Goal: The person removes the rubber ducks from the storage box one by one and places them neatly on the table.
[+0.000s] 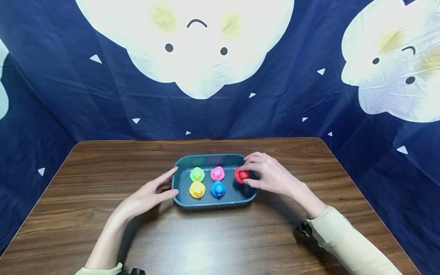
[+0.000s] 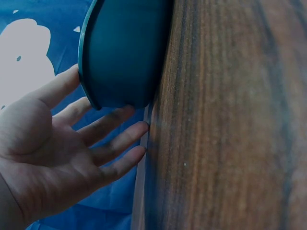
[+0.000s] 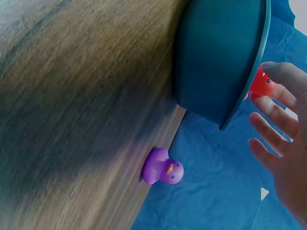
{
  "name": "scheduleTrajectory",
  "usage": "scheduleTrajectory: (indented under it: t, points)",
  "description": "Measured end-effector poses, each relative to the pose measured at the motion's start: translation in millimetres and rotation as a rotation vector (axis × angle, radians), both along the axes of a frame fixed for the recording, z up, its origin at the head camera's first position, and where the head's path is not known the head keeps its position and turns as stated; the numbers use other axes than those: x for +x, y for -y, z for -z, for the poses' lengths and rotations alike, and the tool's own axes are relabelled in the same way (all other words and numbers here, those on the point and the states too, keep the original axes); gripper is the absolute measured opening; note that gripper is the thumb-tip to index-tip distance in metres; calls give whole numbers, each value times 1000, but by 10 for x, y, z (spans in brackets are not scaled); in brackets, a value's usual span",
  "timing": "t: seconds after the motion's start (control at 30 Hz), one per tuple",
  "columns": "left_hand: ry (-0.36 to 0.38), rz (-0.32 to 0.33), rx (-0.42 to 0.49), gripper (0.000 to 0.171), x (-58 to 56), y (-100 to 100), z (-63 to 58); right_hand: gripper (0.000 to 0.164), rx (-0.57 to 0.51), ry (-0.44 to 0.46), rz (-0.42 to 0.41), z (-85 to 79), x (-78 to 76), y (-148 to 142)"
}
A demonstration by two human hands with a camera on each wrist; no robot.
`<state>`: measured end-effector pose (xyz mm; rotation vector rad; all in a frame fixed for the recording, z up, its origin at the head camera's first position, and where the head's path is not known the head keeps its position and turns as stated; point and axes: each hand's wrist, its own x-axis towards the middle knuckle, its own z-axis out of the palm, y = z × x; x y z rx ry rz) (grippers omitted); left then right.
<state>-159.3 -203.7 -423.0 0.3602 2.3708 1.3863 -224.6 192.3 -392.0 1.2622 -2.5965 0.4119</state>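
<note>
A teal plastic tray [image 1: 213,205] sits on the wooden table. In its left half are a green rubber duck [image 1: 197,174] and a yellow duck [image 1: 197,190]; beside them are a pink duck [image 1: 217,173] and a blue duck [image 1: 218,189]. My right hand [image 1: 271,173] pinches a red rubber duck [image 1: 241,175] between thumb and fingers at the tray's right end. Whether the duck touches the tray floor, I cannot tell. With relaxed, spread fingers, my left hand [image 2: 62,139] touches the tray's left end, thumb at the rim.
On the table beyond the tray's right end stands a purple rubber duck [image 3: 162,166], hidden behind the right hand in the head view. Dark blue cloth [image 1: 103,110] with white clouds and triangles hangs around the table's back and sides.
</note>
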Motion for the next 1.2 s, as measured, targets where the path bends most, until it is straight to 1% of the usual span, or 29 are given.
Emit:
scheduleTrajectory:
  t: [0.17, 0.33, 0.57, 0.8, 1.0, 1.2]
  points:
    - [-1, -2, -11, 77, 0, 8, 1, 29, -41, -22, -12, -44, -22, -47]
    - [-2, -6, -24, 77, -7, 14, 13, 29, -82, -42, -4, -110, -44, -109]
    - [5, -12, -30, 77, -15, 13, 23, 30, -93, -42, 21, -162, -70, -199]
    - [14, -15, -21, 77, -4, 19, 42, 32, -102, -72, 50, -160, -103, -300]
    - [8, -14, -20, 77, -2, 22, 44, 31, -112, -82, 65, -153, -132, -363]
    - [8, -14, -19, 77, -4, 22, 48, 32, -123, -89, 99, -137, -160, -435]
